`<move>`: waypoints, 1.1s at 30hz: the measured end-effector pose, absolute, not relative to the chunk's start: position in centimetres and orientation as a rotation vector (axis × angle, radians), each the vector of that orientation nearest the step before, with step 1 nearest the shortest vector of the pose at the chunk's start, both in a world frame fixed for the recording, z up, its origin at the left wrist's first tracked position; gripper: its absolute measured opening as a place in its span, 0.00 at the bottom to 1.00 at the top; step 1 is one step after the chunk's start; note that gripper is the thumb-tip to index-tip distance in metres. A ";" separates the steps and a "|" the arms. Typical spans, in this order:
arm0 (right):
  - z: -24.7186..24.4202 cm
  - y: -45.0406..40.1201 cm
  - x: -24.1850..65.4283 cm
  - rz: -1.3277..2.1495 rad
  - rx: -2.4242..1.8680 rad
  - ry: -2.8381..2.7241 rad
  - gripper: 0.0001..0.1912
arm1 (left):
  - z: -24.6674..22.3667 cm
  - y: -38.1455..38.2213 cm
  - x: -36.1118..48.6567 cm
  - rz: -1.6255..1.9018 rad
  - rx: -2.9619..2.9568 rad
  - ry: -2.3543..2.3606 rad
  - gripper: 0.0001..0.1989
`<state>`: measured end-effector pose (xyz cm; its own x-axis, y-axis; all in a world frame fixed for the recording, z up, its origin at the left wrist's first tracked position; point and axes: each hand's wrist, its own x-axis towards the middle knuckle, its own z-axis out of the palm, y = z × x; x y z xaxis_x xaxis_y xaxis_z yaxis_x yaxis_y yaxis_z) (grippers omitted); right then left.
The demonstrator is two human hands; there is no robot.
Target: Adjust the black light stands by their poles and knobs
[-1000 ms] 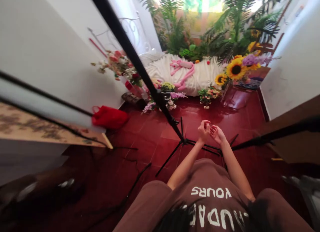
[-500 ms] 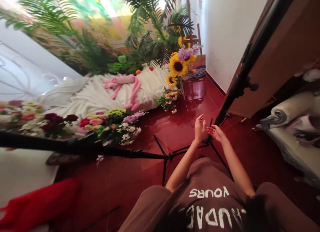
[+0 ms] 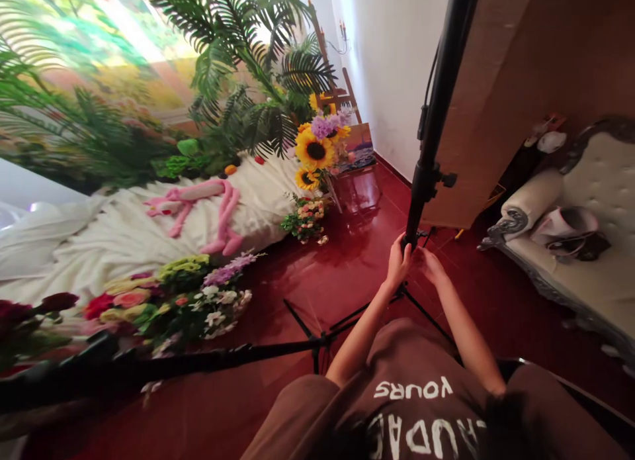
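A black stand (image 3: 430, 136) rises in front of me on the right, its pole slanting up to the top edge. My left hand (image 3: 398, 265) is at the lower part of this pole, its fingers upright along the near left side and its thumb beside them. Just right of the pole is my right hand (image 3: 430, 265), fingers curled and pointing at the pole; whether they touch it I cannot tell. A second black stand (image 3: 233, 354) reaches in from the left edge, its legs on the red floor near my left forearm.
A white-draped platform (image 3: 262, 208) holds a pink plush toy (image 3: 229, 215). Mixed flowers (image 3: 173, 301) line its front edge, and sunflowers (image 3: 315, 149) stand at its right end. A cream sofa (image 3: 595, 182) is on the right, beside a brown panel (image 3: 476, 136).
The view has turned to the right. My left hand has come up to the right-hand stand's pole, and my right hand has moved in close beside it with its fingers more curled.
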<state>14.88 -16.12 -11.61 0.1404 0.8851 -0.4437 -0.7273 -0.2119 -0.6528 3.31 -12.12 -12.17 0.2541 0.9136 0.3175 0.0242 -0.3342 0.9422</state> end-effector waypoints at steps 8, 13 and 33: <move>-8.3 -15.6 15.1 1.421 -1.016 -0.288 0.10 | -12.4 -11.0 5.1 1.189 1.541 0.879 0.24; -7.9 -15.8 14.7 1.377 -1.032 -0.356 0.07 | -11.8 -10.4 5.3 1.186 1.579 0.828 0.22; -7.6 -12.6 18.7 1.287 -1.287 -0.499 0.11 | -11.6 -10.9 6.4 1.244 1.535 0.958 0.18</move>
<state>18.74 -12.56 -7.59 0.2984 0.8845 -0.3586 -0.4119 -0.2196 -0.8844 6.36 -10.90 -11.63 0.1894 0.9429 0.2739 0.0239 -0.2833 0.9587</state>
